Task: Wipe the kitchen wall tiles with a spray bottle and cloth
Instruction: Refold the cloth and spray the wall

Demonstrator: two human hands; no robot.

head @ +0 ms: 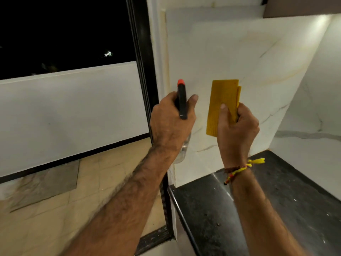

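My left hand (171,122) grips a spray bottle (181,100) with a black head and orange nozzle pointing up at the wall; its clear body shows below my wrist. My right hand (238,130) holds a folded yellow cloth (219,108) upright, pinched between thumb and fingers, just in front of the white marble wall tiles (230,52). Both hands are raised side by side, close to the tiles.
A black stone counter (276,200) runs below the tiles to the right. A dark door frame (145,71) stands left of the wall, with a balcony floor (73,191) and a low white wall (73,108) beyond. A cabinet underside (304,6) hangs top right.
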